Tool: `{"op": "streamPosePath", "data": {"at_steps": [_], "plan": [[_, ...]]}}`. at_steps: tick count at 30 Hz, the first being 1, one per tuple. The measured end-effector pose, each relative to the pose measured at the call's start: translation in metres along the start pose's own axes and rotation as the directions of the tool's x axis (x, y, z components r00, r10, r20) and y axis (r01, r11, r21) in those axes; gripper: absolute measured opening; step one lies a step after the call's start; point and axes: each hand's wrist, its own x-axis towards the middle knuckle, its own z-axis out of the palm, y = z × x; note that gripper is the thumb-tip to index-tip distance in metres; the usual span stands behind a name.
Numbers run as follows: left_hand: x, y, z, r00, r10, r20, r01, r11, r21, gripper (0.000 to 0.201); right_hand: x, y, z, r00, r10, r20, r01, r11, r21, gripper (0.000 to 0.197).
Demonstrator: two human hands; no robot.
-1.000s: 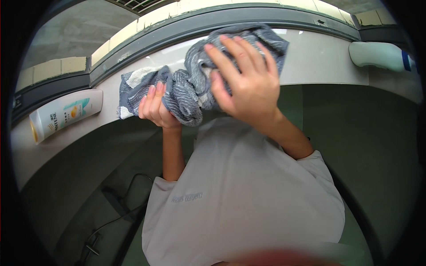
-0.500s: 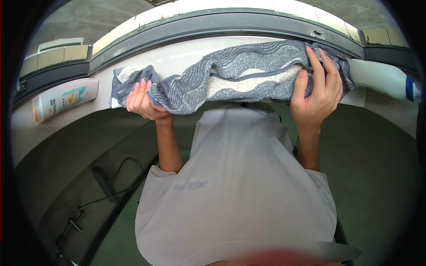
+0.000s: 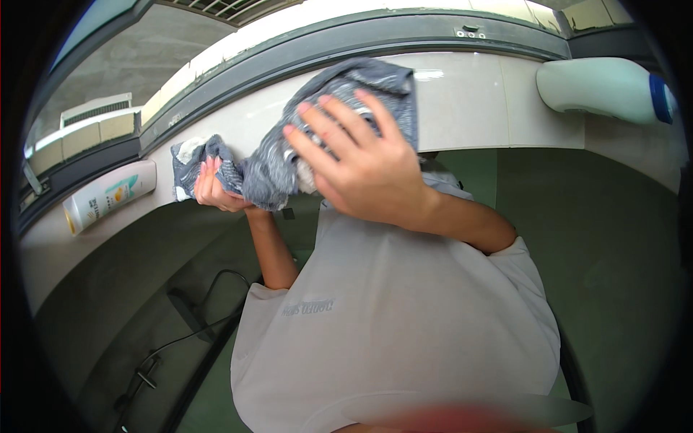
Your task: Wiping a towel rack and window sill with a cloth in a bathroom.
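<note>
We clutch a grey towel (image 3: 268, 170) with our left hand (image 3: 215, 190), our right hand (image 3: 379, 173) (fingers spread) over it on the sill (image 3: 465, 108)

The left hand (image 3: 222, 193) is curled, with bent fingers (image 3: 209, 175). The right hand (image 3: 368, 169) (palm downward) has slightly spread fingers, its forearm (image 3: 465, 220) slanting leftward.

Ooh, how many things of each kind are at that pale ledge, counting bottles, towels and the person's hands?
Bottles: 2, the white bottle and the pale green bottle
Towel: 1
Hands: 2, the left hand and the right hand
Total: 5
</note>
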Motion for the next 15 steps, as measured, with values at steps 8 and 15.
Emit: {"op": "streamPosePath", "data": {"at_steps": [8,15], "plan": [[0.0,-0.007,-0.001,0.998,0.063,-0.004,-0.063,0.998,-0.003,0.039,-0.012,0.018,-0.013,0.993,0.091,-0.076,-0.093,0.996,-0.015,0.047],[0.0,-0.013,-0.001,0.996,0.093,-0.005,-0.093,0.995,0.019,0.039,-0.024,0.051,-0.047,0.962,0.239,-0.129,-0.261,0.945,-0.195,0.05]]}}
